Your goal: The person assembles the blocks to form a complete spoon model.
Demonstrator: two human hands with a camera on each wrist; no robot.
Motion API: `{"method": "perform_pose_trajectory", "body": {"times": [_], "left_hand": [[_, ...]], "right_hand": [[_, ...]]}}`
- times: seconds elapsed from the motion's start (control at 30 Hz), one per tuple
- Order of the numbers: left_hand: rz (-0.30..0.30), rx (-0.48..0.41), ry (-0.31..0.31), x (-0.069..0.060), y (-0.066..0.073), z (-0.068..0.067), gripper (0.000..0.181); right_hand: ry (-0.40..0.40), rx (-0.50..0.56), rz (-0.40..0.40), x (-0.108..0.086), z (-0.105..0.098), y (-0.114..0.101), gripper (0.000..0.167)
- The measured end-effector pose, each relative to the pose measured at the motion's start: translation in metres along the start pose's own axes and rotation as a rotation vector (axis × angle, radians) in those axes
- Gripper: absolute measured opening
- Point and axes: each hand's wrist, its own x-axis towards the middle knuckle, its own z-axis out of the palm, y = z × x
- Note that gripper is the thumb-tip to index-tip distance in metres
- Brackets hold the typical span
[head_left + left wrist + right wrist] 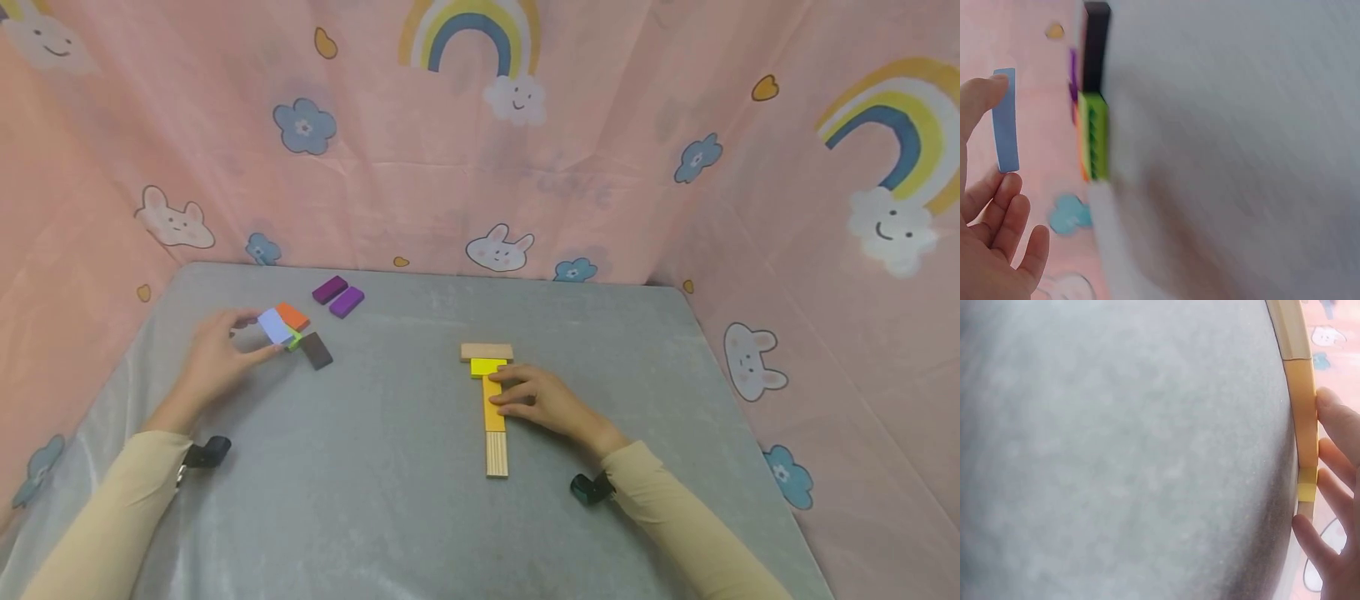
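My left hand pinches a light blue block between thumb and fingers; in the left wrist view the blue block is held off the table. Beside it lie an orange block, a partly covered green block and a dark brown block. My right hand rests its fingertips on an orange-yellow block. That block lines up with a ridged wooden block at its near end, and a yellow block and a plain wooden block lie crosswise at its far end.
Two purple blocks, one dark and one brighter, lie near the back left of the grey table. A pink patterned cloth stands behind and along both sides.
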Motion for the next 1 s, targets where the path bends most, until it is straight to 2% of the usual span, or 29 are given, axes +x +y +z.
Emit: {"method": "perform_pose_trajectory", "body": {"times": [0.13,0.27,0.4,0.5,0.63,0.77,0.87,1.0], "left_hand": [[0.09,-0.023,0.031,0.003,0.022,0.007,0.064],[0.119,-0.048,0.0,0.005,0.042,0.017,0.063],[0.199,-0.056,-0.02,0.005,0.06,0.032,0.061],[0.257,-0.061,-0.052,0.006,0.073,0.045,0.061],[0.297,-0.087,-0.126,0.005,0.09,0.063,0.063],[0.384,-0.089,-0.167,-0.001,0.11,0.081,0.064],[0.449,-0.075,-0.191,-0.006,0.125,0.091,0.064],[0.484,-0.052,-0.221,-0.014,0.143,0.101,0.064]], "right_hand": [[0.003,-0.005,-0.005,0.0,0.0,-0.001,0.025],[-0.001,-0.002,0.0,0.0,0.0,-0.002,0.025],[-0.01,0.011,0.025,-0.001,0.0,-0.002,0.025],[-0.017,0.017,0.047,-0.002,0.0,-0.002,0.026],[-0.013,0.017,0.047,-0.002,0.0,-0.002,0.026],[-0.006,0.025,0.043,-0.002,-0.001,-0.002,0.025],[-0.012,0.025,0.054,-0.002,-0.001,-0.002,0.025],[-0.014,0.016,0.054,-0.001,-0.001,-0.002,0.026]]}}
